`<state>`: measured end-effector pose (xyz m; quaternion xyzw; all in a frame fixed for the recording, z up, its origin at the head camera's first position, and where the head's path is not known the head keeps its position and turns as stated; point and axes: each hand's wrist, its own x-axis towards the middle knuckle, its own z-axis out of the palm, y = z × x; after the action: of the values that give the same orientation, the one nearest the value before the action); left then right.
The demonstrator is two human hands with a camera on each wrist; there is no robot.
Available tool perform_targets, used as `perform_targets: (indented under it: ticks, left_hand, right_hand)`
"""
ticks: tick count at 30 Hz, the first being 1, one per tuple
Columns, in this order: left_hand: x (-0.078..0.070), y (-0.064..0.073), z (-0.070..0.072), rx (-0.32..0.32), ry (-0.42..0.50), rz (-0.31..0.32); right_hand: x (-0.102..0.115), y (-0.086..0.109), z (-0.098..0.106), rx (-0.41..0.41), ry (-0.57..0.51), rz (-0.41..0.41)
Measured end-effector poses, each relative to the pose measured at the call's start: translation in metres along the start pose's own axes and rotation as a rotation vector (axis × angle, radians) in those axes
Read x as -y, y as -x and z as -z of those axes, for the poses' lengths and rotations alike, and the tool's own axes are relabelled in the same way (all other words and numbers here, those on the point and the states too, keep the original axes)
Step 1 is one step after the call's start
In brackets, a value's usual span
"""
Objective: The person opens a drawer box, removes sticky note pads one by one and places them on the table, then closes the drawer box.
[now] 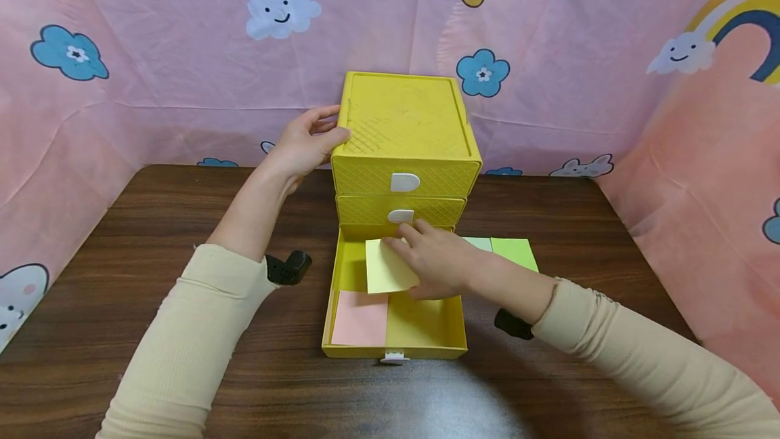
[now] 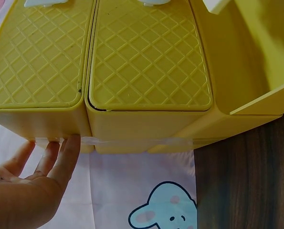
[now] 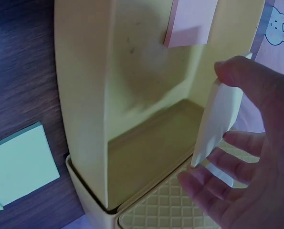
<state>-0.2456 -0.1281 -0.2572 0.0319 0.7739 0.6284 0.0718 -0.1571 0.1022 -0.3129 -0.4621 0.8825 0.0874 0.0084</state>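
Note:
A yellow three-tier drawer box point(image 1: 402, 114) stands on the table, its bottom drawer point(image 1: 426, 324) pulled out. My left hand point(image 1: 307, 144) rests on the box's upper left side, thumb at the top edge, fingertips point(image 2: 72, 143) touching the side wall. Above the open drawer my right hand point(image 1: 441, 259) pinches a pale yellow sticky note pad point(image 1: 386, 268) between thumb and fingers; the right wrist view shows the pad point(image 3: 218, 119) tilted on edge, clear of the drawer floor. A pink sticky note pad point(image 1: 361, 318) lies in the drawer's front left corner.
On the table right of the drawer lie a bright green sticky note pad point(image 1: 514, 253) and a pale green one point(image 1: 478, 244), partly hidden by the right arm. White tabs point(image 1: 405, 182) mark the drawer fronts. A pink patterned cloth point(image 1: 183, 53) hangs behind the dark wooden table point(image 1: 256, 371).

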Motion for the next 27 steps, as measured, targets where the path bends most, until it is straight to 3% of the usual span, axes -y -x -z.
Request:
perform_targets:
  ticks: [17,27]
  left_hand:
    - [0.001,0.000,0.000,0.006,0.001,0.001]
    - [0.000,0.000,0.000,0.003,0.018,0.003]
  right_hand:
    - [-0.021,0.026,-0.004,-0.100,-0.020,0.057]
    - [-0.034,0.044,-0.005,-0.136,-0.060,0.040]
